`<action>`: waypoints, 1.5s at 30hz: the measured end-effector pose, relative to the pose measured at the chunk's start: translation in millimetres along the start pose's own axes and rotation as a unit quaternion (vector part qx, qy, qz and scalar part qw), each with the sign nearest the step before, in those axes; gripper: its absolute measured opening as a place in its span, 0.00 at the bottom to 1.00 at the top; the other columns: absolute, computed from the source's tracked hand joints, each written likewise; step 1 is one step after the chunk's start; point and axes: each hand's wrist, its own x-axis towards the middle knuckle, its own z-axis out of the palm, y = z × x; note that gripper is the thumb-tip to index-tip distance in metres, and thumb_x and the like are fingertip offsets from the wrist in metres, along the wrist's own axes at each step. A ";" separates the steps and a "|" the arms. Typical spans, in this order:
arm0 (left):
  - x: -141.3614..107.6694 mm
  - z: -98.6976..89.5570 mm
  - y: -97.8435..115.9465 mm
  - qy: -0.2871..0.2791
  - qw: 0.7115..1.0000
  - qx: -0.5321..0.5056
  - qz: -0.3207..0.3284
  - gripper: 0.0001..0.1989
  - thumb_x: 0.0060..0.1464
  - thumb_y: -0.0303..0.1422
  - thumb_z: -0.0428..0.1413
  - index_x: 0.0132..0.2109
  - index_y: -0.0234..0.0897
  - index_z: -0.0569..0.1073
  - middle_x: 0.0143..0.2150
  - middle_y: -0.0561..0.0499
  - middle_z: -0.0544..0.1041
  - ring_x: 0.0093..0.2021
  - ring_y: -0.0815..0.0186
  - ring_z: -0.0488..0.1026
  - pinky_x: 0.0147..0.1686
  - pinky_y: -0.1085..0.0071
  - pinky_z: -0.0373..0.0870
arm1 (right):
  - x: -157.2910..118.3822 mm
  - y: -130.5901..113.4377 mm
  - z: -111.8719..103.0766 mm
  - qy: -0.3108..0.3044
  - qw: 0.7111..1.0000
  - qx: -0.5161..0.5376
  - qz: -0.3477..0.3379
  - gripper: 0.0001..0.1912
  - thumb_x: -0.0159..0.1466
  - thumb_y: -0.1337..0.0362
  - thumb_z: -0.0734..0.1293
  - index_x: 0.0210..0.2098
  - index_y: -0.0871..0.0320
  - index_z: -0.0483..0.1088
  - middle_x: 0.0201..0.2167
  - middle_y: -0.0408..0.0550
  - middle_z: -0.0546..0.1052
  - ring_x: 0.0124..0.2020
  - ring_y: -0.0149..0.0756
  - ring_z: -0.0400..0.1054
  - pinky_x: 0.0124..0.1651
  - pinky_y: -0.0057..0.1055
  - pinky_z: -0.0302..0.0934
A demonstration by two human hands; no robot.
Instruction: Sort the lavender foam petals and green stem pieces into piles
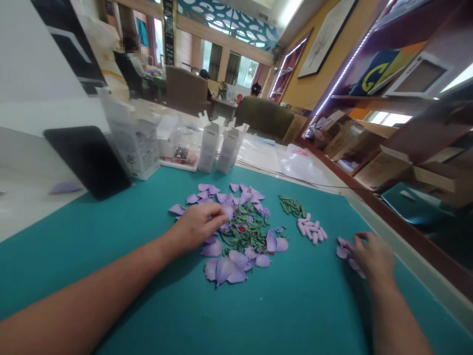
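On the green mat [295, 301] lies a large pile of purple petal-shaped pieces [224, 270] mixed with green leafy pieces [242, 229] and a few red bits. My left hand [197, 224] is at the pile's left side, its thumb and fingers closed on a purple petal [228, 212]. Farther right, my right hand [373, 254] is over a small group of purple petals [343, 251]; its fingertips are bent down at them, and blur hides whether it grips one. Between the hands lie green sticks [291, 205] and pale pink rods [311, 229].
A black tablet-like panel [90, 160] and white boxes [209, 148] stand along the mat's far left edge. Plastic sheets [305, 165] lie behind the mat. Shelves with cardboard boxes [386, 167] are on the right. Other people sit in the background.
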 end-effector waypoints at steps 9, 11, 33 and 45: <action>11.9 -27.5 -7.3 0.247 0.883 -0.381 -0.119 0.22 0.59 0.41 0.51 0.21 0.39 0.55 0.16 0.59 0.55 0.18 0.74 0.56 0.22 0.77 0.59 | -25.9 -89.9 -8.8 -0.041 0.986 0.129 -0.095 0.20 0.60 0.49 0.55 0.35 0.54 0.71 0.36 0.58 0.76 0.38 0.54 0.70 0.41 0.49 0.64; 13.1 -29.6 -9.6 0.264 0.869 -0.397 -0.131 0.21 0.59 0.40 0.52 0.21 0.38 0.57 0.17 0.58 0.58 0.19 0.74 0.59 0.22 0.78 0.60 | -38.0 -112.8 -5.1 -0.092 0.974 0.183 -0.093 0.24 0.62 0.46 0.55 0.41 0.56 0.72 0.40 0.57 0.77 0.38 0.50 0.71 0.41 0.46 0.66; 17.9 -33.5 -32.2 0.246 0.916 -0.281 -0.145 0.16 0.56 0.42 0.50 0.25 0.37 0.64 0.21 0.55 0.66 0.24 0.71 0.65 0.27 0.75 0.61 | -65.6 -252.7 56.8 -0.177 0.915 0.337 -0.130 0.33 0.66 0.44 0.53 0.56 0.64 0.66 0.54 0.65 0.72 0.56 0.52 0.66 0.58 0.51 0.58; -20.7 25.1 11.6 -0.114 0.953 0.188 0.207 0.12 0.56 0.41 0.58 0.41 0.37 0.75 0.41 0.48 0.77 0.43 0.60 0.71 0.42 0.65 0.62 | -39.4 -290.9 36.4 -0.184 0.867 0.391 -0.248 0.15 0.64 0.54 0.59 0.38 0.55 0.73 0.40 0.52 0.78 0.45 0.45 0.70 0.51 0.43 0.62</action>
